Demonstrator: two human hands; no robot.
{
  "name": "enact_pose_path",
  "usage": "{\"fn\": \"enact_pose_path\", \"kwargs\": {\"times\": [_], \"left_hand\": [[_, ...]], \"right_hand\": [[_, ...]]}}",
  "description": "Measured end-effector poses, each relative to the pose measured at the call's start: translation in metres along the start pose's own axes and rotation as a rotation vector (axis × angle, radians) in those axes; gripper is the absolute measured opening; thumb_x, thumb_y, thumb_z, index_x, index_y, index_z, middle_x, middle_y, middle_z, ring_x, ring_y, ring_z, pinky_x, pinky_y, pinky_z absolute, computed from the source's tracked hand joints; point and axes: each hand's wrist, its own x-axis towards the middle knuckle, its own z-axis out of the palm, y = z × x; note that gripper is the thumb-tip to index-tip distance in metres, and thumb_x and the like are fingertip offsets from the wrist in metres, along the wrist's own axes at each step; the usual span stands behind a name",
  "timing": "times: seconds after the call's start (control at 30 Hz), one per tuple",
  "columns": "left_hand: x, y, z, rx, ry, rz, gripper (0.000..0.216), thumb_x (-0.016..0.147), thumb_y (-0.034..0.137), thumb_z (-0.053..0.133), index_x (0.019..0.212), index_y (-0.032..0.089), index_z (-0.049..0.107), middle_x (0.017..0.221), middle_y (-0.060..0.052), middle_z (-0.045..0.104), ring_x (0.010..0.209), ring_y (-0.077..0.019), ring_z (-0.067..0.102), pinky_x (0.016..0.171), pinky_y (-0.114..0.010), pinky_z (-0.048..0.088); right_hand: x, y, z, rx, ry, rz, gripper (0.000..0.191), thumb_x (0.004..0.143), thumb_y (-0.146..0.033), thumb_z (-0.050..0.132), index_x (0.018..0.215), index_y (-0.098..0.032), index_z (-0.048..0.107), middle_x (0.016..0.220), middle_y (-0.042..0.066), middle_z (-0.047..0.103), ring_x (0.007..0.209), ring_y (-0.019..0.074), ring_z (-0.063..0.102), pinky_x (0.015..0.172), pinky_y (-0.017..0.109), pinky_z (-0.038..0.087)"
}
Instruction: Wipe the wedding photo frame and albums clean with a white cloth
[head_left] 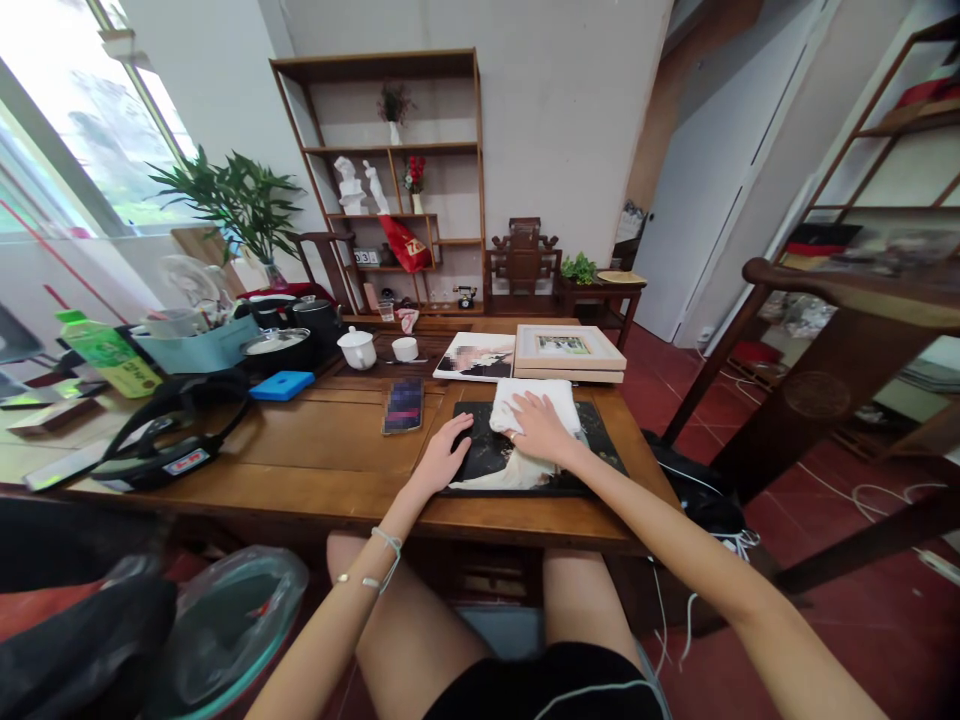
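Right hand (538,428) lying flat on a white cloth (564,397) over a dark picture panel (604,443)

The right hand is opening wide, its palm facing down and its fingers spreading across the cloth, pointing towards 11 o'clock. It is touching the cloth from above rather than closing around it; whether the thumb is catching a fold cannot be told. A ring (514,436) is showing on this hand.

The left hand (444,458) is resting at the panel's 9 o'clock edge, half open, its fingers loosely extending towards 1 o'clock and its thumb standing apart. It is gripping nothing visible, and its fingertips are meeting the panel's border. Bracelets (389,556) are circling that wrist.

The cloth is sitting in a thick, folded pad at the panel's 12 o'clock side, covering part of its surface. The panel is lying flat on the wooden table (330,440), near the edge closest to the person. Its face is mostly black, with a pale, flowing shape (499,474) running along its 6 to 7 o'clock side.

Around the panel, a phone (403,405) is lying at 10 o'clock, a print with a white background (466,355) is lying at 11 o'clock, and a stack of light wooden frames (609,352) is sitting at 1 o'clock.
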Motion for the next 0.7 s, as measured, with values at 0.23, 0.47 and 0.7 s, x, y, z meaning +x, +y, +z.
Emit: {"fn": "enact_pose_path", "kwargs": {"times": [0.23, 0.47, 0.7], "left_hand": [[0.0, 0.006, -0.003, -0.015, -0.005, -0.003, 0.036, 0.086, 0.023, 0.043, 0.118, 0.018, 0.06, 0.134, -0.01, 0.055, 0.128, -0.0223, 0.046, 0.111, -0.044, 0.032], [-0.002, 0.007, -0.003, -0.011, -0.013, -0.01, 0.038, 0.087, 0.024, 0.042, 0.12, 0.016, 0.058, 0.135, -0.012, 0.054, 0.129, -0.0224, 0.046, 0.111, -0.045, 0.031], [-0.001, 0.0, -0.002, 0.023, -0.003, 0.002, 0.037, 0.088, 0.026, 0.043, 0.121, 0.018, 0.058, 0.134, -0.01, 0.055, 0.13, -0.0218, 0.045, 0.112, -0.046, 0.03]], "right_hand": [[-0.044, -0.036, 0.019, 0.072, -0.006, -0.225, 0.065, 0.085, -0.037, 0.05, 0.144, -0.018, 0.033, 0.151, 0.013, 0.027, 0.139, 0.0359, 0.015, 0.109, 0.059, 0.008], [-0.063, -0.028, 0.016, 0.133, -0.051, -0.308, 0.066, 0.085, -0.039, 0.051, 0.145, -0.022, 0.031, 0.152, 0.013, 0.025, 0.14, 0.033, 0.013, 0.109, 0.058, 0.008], [0.015, 0.01, 0.009, 0.098, -0.059, -0.075, 0.067, 0.089, -0.049, 0.043, 0.146, -0.02, 0.028, 0.154, 0.014, 0.019, 0.141, 0.0341, 0.009, 0.108, 0.061, 0.006]]}}
